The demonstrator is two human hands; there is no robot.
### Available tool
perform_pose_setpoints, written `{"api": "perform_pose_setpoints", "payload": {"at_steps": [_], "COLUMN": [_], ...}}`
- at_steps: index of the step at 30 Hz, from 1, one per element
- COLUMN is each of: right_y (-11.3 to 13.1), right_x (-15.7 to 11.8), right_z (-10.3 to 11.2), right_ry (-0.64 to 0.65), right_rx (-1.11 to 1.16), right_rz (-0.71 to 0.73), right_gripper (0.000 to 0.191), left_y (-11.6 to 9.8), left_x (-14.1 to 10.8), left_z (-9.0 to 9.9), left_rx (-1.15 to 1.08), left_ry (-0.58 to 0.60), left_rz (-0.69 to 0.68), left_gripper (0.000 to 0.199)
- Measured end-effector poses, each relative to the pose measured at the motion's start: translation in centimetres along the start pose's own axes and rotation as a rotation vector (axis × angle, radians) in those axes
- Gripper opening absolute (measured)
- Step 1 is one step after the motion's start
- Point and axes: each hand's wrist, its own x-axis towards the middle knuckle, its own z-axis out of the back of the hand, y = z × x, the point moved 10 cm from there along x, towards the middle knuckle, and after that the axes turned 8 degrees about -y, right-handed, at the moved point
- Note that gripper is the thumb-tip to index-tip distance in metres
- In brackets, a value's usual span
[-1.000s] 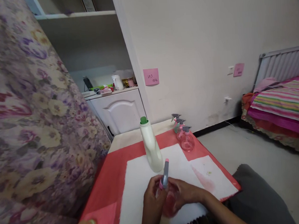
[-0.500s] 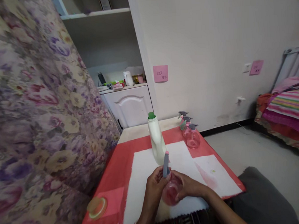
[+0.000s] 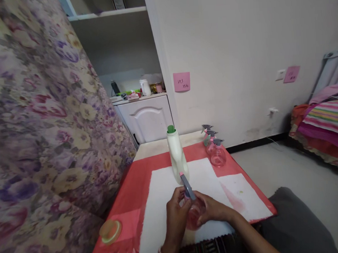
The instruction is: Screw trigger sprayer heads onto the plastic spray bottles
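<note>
A clear pink spray bottle (image 3: 194, 216) with a grey trigger head stands between my hands, over the near part of the white cloth (image 3: 155, 203). My left hand (image 3: 175, 212) grips its neck and collar just below the trigger. My right hand (image 3: 212, 208) is wrapped round the side of the bottle's round body. The spray nozzle points away from me, to the upper left. Just beyond it stands a tall pale green bottle (image 3: 175, 151) with a green piece in its open mouth.
Several pink spray bottles (image 3: 217, 156) stand at the table's back right corner. A stained white cloth (image 3: 248, 203) lies on the right. A round tan-topped object (image 3: 110, 231) sits front left on the red table cover (image 3: 124, 194). A floral curtain (image 3: 44, 149) hangs along the left.
The spray bottle's grey trigger head has turned, its nozzle swinging to the left. Both hands keep their hold on the bottle.
</note>
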Motion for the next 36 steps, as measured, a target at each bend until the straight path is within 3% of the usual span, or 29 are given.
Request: {"api": "perform_pose_setpoints", "payload": {"at_steps": [12,18,24,26,30,36], "right_y": [-0.2,-0.2,-0.4,0.2,2.9,5.1], "right_x": [0.0,-0.2,-0.9,-1.2,-1.6,-1.4], "right_z": [0.1,0.1,0.1,0.4,1.8,1.1], "right_ry": [0.013,0.013,-0.033,-0.084,-0.274,-0.373], "right_rx": [0.028,-0.031,-0.038,-0.053,-0.137,-0.201], "right_rz": [-0.020,-0.013,-0.023,-0.009,0.107,0.190], "right_gripper": [0.094,0.093,0.094,0.085,0.051,0.034], "left_y": [1.5,1.3,1.4,1.6,2.0,2.0], "left_x": [0.1,-0.1,-0.7,-0.9,-1.2,-1.5], "left_z": [-0.3,0.1,0.1,0.1,0.0,0.0], "left_rx": [-0.047,0.029,-0.022,-0.038,-0.051,-0.063], "left_ry": [0.008,-0.075,-0.112,-0.120,-0.107,-0.077], "left_rz": [0.033,-0.040,-0.027,-0.034,-0.045,-0.058], "left_gripper": [0.019,0.020,0.018,0.018,0.020,0.021]}}
